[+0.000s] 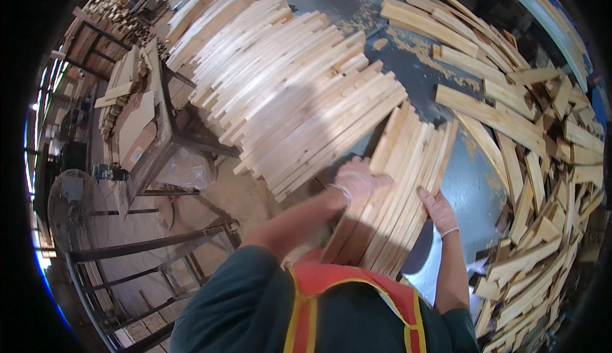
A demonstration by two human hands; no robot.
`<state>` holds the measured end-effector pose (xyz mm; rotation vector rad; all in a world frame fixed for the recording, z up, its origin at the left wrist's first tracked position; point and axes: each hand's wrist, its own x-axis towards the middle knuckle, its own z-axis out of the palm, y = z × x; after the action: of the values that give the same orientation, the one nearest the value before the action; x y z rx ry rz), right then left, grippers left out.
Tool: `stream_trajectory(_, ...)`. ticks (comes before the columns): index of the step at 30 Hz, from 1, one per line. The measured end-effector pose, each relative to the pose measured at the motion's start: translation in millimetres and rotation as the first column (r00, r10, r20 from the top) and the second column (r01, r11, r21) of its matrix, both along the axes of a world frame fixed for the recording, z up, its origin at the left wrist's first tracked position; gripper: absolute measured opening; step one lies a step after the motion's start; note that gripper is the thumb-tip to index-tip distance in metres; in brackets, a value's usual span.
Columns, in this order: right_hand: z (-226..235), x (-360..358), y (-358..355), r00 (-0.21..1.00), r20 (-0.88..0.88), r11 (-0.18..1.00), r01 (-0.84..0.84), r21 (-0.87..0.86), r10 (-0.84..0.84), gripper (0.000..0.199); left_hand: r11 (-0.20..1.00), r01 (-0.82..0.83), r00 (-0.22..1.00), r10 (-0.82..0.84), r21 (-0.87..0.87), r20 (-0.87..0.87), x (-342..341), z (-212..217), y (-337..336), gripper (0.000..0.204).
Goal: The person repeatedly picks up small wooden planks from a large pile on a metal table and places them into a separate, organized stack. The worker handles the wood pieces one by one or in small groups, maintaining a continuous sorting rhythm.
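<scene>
A bundle of pale wooden strips (398,184) lies lengthwise in front of my body, its near end close to my waist. My left hand (361,178), in a thin pale glove, clasps the bundle's left side with the thumb over the top strips. On the opposite side my right hand (440,211), gloved too, grips the edge, its thumb on top and its other fingers hidden beneath. Just beyond and to the left spreads a broad layer of similar strips (268,92), laid side by side with uneven ends.
A grey metal tabletop (468,174) carries sawdust. Loose boards (491,117) lie along the right, with a jumbled heap of offcuts (542,251) nearer. At left are a dark metal frame (153,248), a round fan (73,203) and a wooden bench (162,108).
</scene>
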<state>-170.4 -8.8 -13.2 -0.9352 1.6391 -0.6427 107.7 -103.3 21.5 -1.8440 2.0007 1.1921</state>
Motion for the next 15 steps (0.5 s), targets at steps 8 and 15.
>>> stream_trajectory(8, 25.6, 0.8, -6.9, 0.888, 0.318, 0.926, 0.371, -0.07, -0.331, 0.07, 0.972, -0.18, 0.952, 0.133, -0.154, -0.277, -28.5, 52.9, -6.2, 0.107)
stream_trajectory(15, 202.6, 20.0, -103.9, 0.886, 0.322, 0.585, 0.462, -0.667, -0.332, 0.062, 0.499, -0.319, 0.797, -0.319, -0.806, -0.513, 17.2, 246.6, -82.5, 0.108)
